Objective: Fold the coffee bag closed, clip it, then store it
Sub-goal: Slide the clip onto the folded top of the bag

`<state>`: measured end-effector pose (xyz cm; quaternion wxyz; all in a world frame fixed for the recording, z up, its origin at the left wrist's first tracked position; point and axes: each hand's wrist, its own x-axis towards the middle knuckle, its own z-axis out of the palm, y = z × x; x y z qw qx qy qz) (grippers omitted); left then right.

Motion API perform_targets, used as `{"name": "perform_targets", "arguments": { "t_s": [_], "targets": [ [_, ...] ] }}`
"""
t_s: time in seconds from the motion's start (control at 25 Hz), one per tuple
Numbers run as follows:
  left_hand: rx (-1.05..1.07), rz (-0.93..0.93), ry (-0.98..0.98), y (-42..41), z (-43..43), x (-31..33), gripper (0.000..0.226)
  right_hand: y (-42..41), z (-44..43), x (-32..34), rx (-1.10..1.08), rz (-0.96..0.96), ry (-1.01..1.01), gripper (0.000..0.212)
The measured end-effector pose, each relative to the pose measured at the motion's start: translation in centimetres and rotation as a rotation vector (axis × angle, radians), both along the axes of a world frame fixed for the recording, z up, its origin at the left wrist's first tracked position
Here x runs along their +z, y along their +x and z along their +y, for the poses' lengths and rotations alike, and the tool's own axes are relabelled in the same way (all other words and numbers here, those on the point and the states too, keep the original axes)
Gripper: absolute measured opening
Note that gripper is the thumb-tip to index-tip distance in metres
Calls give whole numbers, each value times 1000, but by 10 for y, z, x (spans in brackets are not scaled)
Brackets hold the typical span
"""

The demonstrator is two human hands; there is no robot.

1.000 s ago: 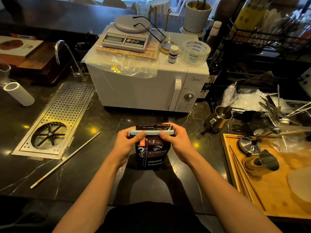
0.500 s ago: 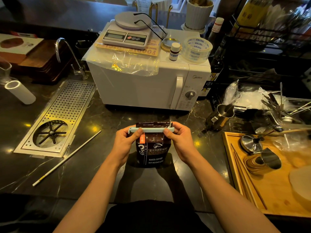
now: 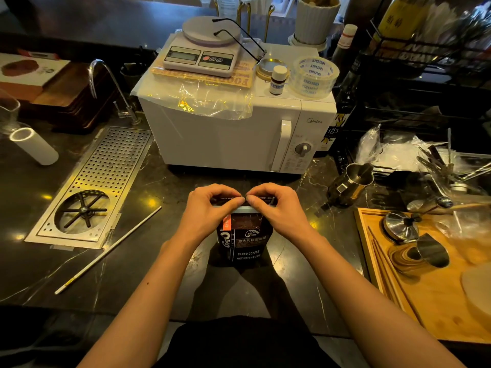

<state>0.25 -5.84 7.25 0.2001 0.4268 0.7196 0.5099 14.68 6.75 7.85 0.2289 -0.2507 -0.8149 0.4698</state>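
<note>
Head-camera view over a dark marble tabletop [image 3: 87, 285]: a person is standing a dark coffee bag [image 3: 245, 241] upright directly between the two forearms, its printed front facing the camera, and is pressing both hands onto its folded top. The left hand [image 3: 210, 211] is curling over the bag's top left corner while the right hand [image 3: 276, 208] is doing the same at the top right, the fingertips of the two meeting at the middle above the fold. Both hands are clamping down on a pale sealing clip [image 3: 245, 209] that is lying crosswise along the bag's top edge; only a short strip of it is showing beneath the fingers, so whether it is fully snapped cannot be told. Just beyond the hands a white microwave [image 3: 228, 139] is sitting, carrying a kitchen scale [image 3: 204, 49], a pair of glasses [image 3: 239, 38], a small bottle [image 3: 278, 79] and a roll of printed tape [image 3: 313, 77]. Off to the left of the left hand a perforated metal drain tray [image 3: 106, 176] is set into the tabletop, with a thin white rod [image 3: 109, 251] lying slantwise between it and the left forearm, and a white cylinder [image 3: 33, 146] resting farther left. To the right of the right hand a steel pitcher [image 3: 350, 184] is lying tipped on its side, and nearer the right forearm a wooden tray [image 3: 435, 309] is holding metal coffee tools.
</note>
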Motion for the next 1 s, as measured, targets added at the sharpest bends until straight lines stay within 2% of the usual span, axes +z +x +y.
{"name": "perform_targets", "arguments": {
  "t_s": [0.2,0.44,0.64,0.8,1.0],
  "targets": [
    [-9,113,37,4,4,-1,4,-6,-8,-1,-89,-4,112,3],
    [50,-120,8,-2,-1,-6,3,-1,-2,0,-158,-30,-39,4],
    [96,-145,62,6,-1,-8,8,-4,-7,-2,-190,6,-29,4],
    [72,-177,45,0,-6,-9,7,9,3,-3,-57,-12,-173,10],
    [71,-233,45,2,-4,-9,7,10,3,-5,-97,41,-207,13]
  ]
}}
